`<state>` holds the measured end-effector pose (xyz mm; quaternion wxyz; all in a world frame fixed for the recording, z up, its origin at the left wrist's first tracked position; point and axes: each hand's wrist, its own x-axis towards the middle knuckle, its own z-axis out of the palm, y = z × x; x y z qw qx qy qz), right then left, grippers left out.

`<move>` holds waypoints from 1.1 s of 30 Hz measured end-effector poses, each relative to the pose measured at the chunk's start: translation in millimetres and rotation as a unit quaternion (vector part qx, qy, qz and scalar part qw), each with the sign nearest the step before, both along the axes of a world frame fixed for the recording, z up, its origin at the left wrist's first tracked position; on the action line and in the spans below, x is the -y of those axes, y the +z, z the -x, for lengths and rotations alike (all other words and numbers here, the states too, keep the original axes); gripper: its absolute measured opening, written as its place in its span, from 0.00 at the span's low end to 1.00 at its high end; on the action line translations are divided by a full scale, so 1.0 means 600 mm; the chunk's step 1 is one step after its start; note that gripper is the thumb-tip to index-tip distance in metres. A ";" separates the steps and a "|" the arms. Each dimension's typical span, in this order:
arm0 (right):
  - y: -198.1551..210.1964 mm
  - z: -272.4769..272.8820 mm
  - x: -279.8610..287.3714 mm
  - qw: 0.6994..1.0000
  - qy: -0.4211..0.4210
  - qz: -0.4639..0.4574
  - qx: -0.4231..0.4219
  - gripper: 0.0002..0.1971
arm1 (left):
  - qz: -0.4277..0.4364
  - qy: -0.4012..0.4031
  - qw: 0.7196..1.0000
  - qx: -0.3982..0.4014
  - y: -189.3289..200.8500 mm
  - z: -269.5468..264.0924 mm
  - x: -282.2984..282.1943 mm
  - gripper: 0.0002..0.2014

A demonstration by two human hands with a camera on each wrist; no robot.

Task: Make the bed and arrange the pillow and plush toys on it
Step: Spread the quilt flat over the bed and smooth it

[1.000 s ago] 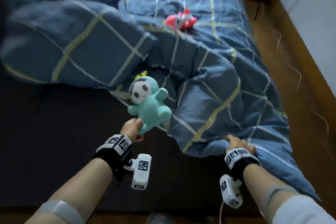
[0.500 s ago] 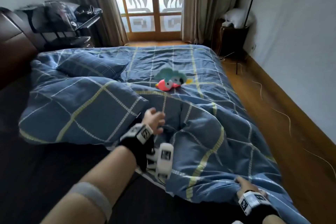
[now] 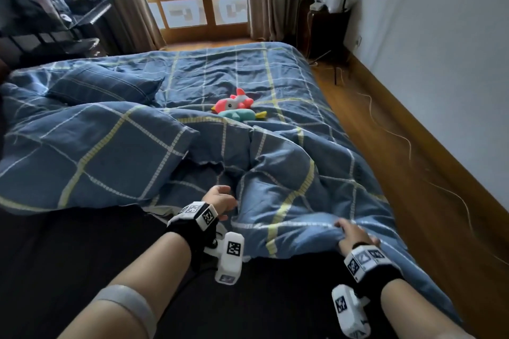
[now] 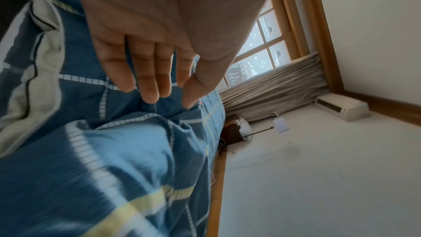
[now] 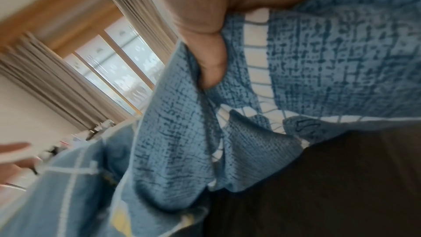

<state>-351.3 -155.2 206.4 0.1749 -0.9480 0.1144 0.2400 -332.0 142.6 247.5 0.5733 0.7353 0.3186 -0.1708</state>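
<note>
Rumpled blue checked duvet (image 3: 275,173), seemingly half-spread

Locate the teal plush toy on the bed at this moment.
In the head view, the teal plush toy lies mid-bed on the blue checked duvet, touching the near side of the pink plush toy, right of the pillow.

Bed (image 3: 68,256) — rumpled duvet (image 3: 289,173), pillow (image 3: 102,85), two plush toys (image 3: 237,109).

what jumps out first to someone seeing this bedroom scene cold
The rumpled blue checked duvet bunched across the near half of the bed draws the eye, with the right hand gripping its near edge and the left hand open above a fold. Farther back, a pink plush toy lies against a teal plush toy mid-bed, and a blue checked pillow sits at the far left.
</note>
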 end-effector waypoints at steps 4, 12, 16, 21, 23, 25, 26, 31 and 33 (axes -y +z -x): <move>0.084 -0.016 0.032 0.995 -0.014 -0.047 0.082 0.25 | -0.076 -0.078 0.994 -0.026 -0.056 0.022 0.033 0.44; 0.206 0.020 0.117 0.954 0.006 -0.161 0.253 0.23 | -0.302 -0.160 0.940 0.011 -0.096 0.023 0.138 0.62; 0.211 0.040 0.143 0.939 0.071 -0.157 0.299 0.20 | -0.412 -0.151 0.898 0.038 -0.068 0.012 0.149 0.28; 0.191 0.056 0.175 0.965 0.109 -0.072 0.227 0.17 | -0.408 -0.283 0.868 0.021 -0.007 0.047 0.118 0.16; 0.187 0.060 0.194 0.971 0.105 -0.062 0.205 0.17 | -0.403 -0.288 0.868 0.032 0.019 0.072 0.121 0.15; 0.189 0.061 0.217 0.972 0.081 -0.084 0.204 0.18 | -0.399 -0.285 0.870 0.053 0.039 0.093 0.134 0.16; 0.192 0.060 0.231 0.969 0.069 -0.099 0.214 0.18 | -0.400 -0.283 0.869 0.065 0.051 0.101 0.146 0.17; 0.204 0.072 0.291 0.947 0.032 -0.164 0.274 0.18 | -0.365 -0.297 0.878 0.088 0.063 0.147 0.201 0.18; 0.197 0.089 0.304 0.945 0.048 -0.159 0.280 0.17 | -0.361 -0.303 0.878 0.081 0.060 0.170 0.212 0.21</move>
